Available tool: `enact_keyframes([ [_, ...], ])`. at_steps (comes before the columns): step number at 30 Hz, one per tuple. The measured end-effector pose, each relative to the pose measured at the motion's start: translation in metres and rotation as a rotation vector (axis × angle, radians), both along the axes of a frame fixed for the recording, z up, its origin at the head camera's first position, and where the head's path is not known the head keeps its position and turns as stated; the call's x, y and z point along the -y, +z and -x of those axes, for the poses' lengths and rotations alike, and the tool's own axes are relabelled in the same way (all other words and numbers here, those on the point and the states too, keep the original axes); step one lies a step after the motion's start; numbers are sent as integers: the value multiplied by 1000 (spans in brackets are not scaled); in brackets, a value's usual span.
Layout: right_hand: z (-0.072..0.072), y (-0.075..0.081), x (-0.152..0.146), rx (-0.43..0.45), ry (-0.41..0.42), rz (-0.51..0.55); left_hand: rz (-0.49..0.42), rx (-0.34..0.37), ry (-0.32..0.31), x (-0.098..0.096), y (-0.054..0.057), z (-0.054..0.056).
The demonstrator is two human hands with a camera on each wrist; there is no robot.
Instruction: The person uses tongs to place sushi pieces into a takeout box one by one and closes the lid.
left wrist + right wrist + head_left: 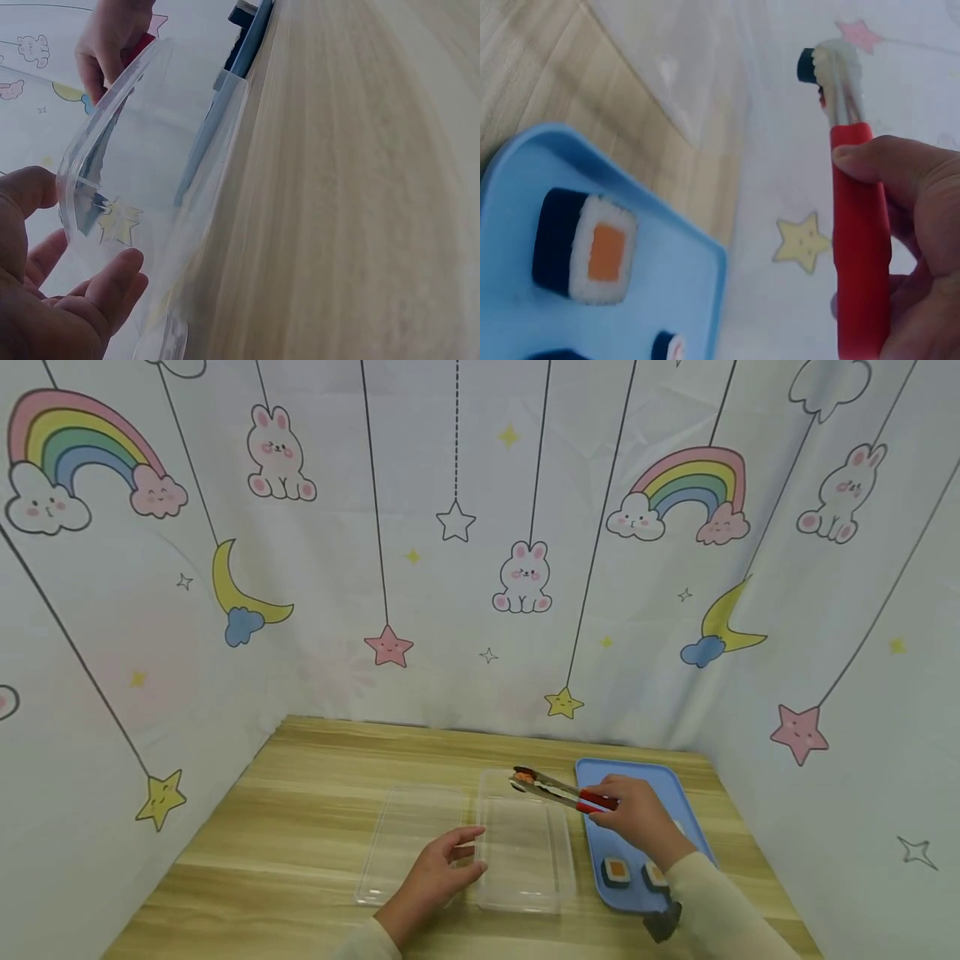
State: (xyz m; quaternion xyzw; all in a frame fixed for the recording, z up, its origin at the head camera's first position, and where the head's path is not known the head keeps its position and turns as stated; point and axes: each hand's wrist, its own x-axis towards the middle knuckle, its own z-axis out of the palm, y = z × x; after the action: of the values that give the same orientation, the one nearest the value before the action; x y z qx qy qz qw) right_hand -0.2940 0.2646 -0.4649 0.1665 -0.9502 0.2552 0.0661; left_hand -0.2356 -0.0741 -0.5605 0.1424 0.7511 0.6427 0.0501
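My right hand (633, 810) grips red-handled metal tongs (861, 240). Between the tongs' tips is a sushi roll (825, 71) with white rice and a dark wrapper, raised above the far end of a clear plastic container (517, 897). At that container's left side, my left hand (442, 868) has its thumb and fingers spread and touches the wall near the rim. A blue tray (592, 768) lies to the right under my right forearm. On it sit several sushi rolls, one with an orange centre (607, 251); the forearm hides part of the tray.
A clear plastic lid or second shallow piece (375, 852) lies on the wooden table (247, 843) left of the container. A dark object (663, 923) shows at the tray's near edge, under the right sleeve. Printed white cloth (450, 677) stands around the table's back and sides.
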Motion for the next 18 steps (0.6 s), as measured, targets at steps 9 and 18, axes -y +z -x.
enact_keyframes([
  [9,17,-4,31,113,43,-89,-11,7,16,-2,2,-2],
  [18,28,6,46,103,133,-232,-19,25,14,-1,3,-2],
])
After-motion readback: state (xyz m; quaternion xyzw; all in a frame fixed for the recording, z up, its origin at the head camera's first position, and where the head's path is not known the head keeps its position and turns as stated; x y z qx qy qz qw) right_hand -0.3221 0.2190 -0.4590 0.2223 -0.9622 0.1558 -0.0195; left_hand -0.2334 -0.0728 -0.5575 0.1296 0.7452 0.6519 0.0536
